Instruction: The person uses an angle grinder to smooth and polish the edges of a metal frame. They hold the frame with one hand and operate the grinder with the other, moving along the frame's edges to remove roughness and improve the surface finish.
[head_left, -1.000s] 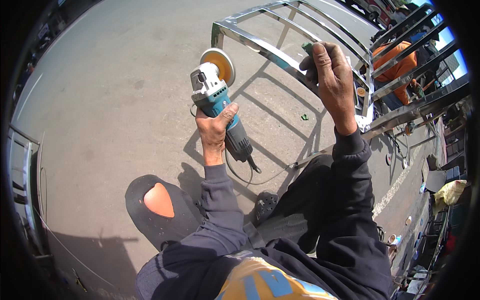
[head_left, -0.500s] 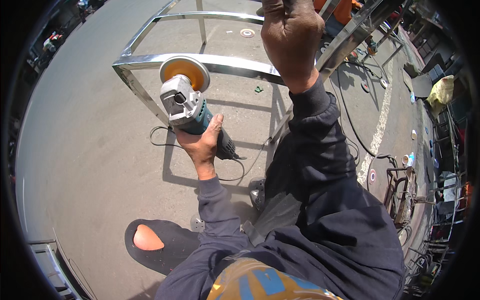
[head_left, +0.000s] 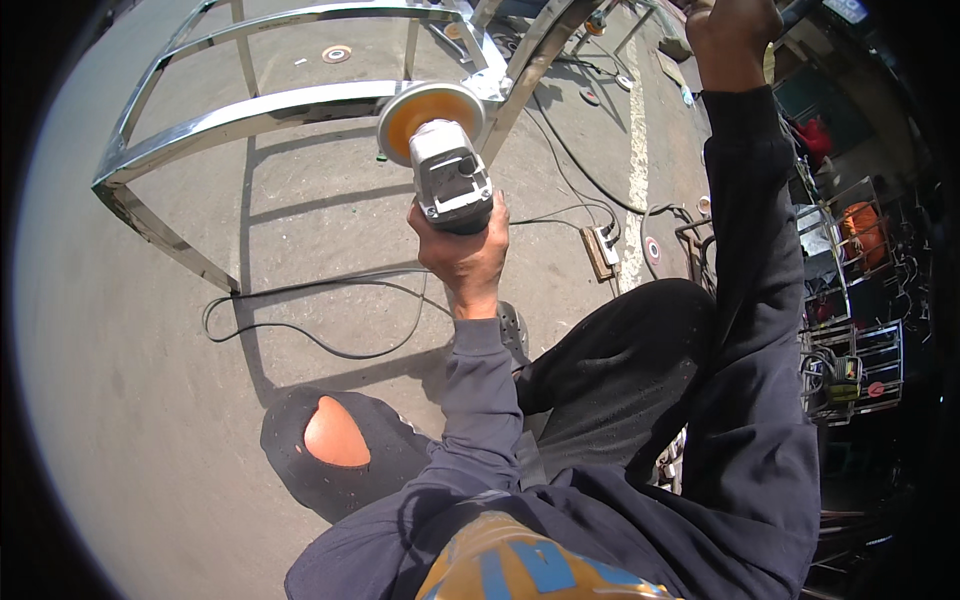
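Note:
My left hand (head_left: 465,255) is wrapped round the body of an angle grinder (head_left: 450,180). The grinder's yellow-orange round disc (head_left: 405,125) overlaps the near rail of a shiny metal frame (head_left: 250,112), close to its right corner. Whether disc and rail touch, I cannot tell. Off at the top right, my right hand (head_left: 735,40) is raised and closed, partly cut off by the picture's edge. A dark bar shows beside it, but what the fingers hold is hidden.
A dark cord (head_left: 350,354) loops over the pavement. A power strip (head_left: 600,252) lies beside a white painted line (head_left: 637,150). Loose discs lie about, one (head_left: 337,54) beyond the rail and one (head_left: 653,250) near the line. Metal racks (head_left: 870,370) stand at right.
The view has swung, so the frame sits further left. The grinder now appears at the rail's right end, its body more upright. My right hand has gone out to the far upper right.

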